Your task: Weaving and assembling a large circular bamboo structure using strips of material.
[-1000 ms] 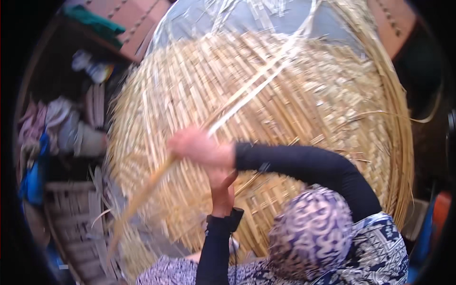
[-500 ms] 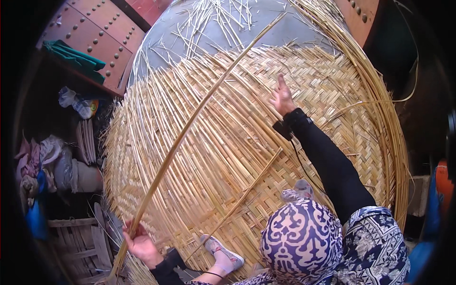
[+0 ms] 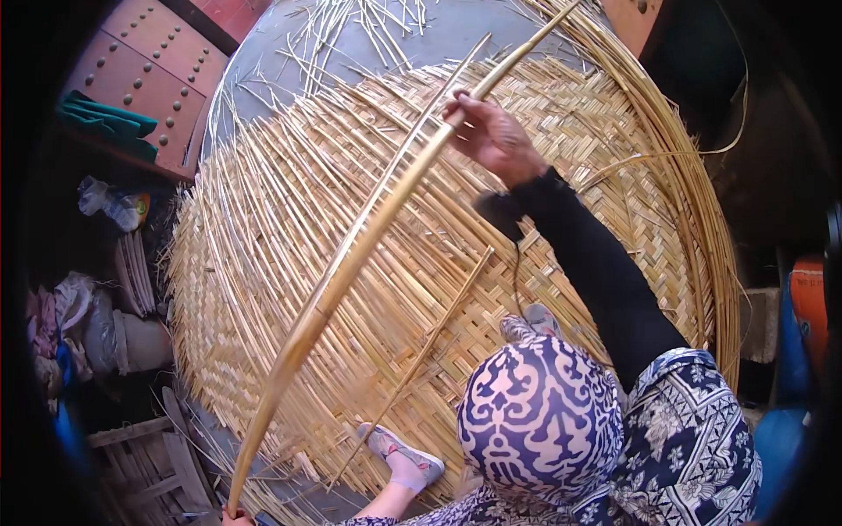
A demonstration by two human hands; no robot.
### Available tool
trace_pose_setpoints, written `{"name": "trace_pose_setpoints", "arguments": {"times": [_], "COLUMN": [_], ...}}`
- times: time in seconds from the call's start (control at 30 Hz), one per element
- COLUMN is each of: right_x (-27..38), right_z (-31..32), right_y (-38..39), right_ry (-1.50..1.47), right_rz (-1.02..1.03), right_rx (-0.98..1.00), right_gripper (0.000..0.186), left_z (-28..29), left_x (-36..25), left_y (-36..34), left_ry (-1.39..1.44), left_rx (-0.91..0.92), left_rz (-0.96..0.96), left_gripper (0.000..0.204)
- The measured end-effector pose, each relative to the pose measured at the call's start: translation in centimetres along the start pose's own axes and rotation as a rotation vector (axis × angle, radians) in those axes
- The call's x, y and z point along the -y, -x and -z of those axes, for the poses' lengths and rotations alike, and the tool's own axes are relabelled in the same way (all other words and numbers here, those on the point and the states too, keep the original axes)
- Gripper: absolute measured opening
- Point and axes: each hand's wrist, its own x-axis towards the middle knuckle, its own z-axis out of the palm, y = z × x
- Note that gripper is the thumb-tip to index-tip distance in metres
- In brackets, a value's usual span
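A long, bowed, pale reed (image 3: pixel 326 298) crosses the view from the lower left to the upper middle. Its upper length shows two strips side by side, the second one thinner (image 3: pixel 392 175). My right hand (image 3: pixel 498 140) is closed around the reed near its far end, thumb and forefinger on it. Down at the lower left edge, only the fingers of my left hand (image 3: pixel 235 518) show, closed on the near end. Beneath both lies a woven reed mat (image 3: pixel 605 131), with many loose parallel reeds (image 3: pixel 289 188) spread over its left half.
A thick bundle of long strips (image 3: pixel 693 210) curves along the mat's right edge. One loose stick (image 3: pixel 425 351) lies near my shoe (image 3: pixel 402 451). My patterned knee (image 3: pixel 544 421) rises in front. Left stand a bucket (image 3: pixel 145 342) and a wooden crate (image 3: pixel 145 465); studded red doors (image 3: pixel 145 70) are behind.
My right hand, open before, has moved up and left and closed on the reed. My left hand has slid down to the lower edge with the near end. The view has shifted slightly.
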Motion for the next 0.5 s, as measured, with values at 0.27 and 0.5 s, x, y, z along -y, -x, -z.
{"name": "trace_pose_setpoints", "arguments": {"times": [0.27,0.5], "right_x": [-7.5,-5.5], "right_z": [8.7,9.7], "right_y": [12.0,17.3], "right_ry": [0.233,0.609], "right_rz": [-0.294,-0.379], "right_rx": [-0.242,-0.548], "right_gripper": [0.025,0.023], "left_z": [-19.6,-38.0], "left_x": [1.8,17.6], "left_y": [9.5,16.1], "left_ry": [-1.477,-1.314], "left_rx": [0.076,0.656], "left_rz": [-1.117,-1.035], "left_gripper": [0.043,0.056]}}
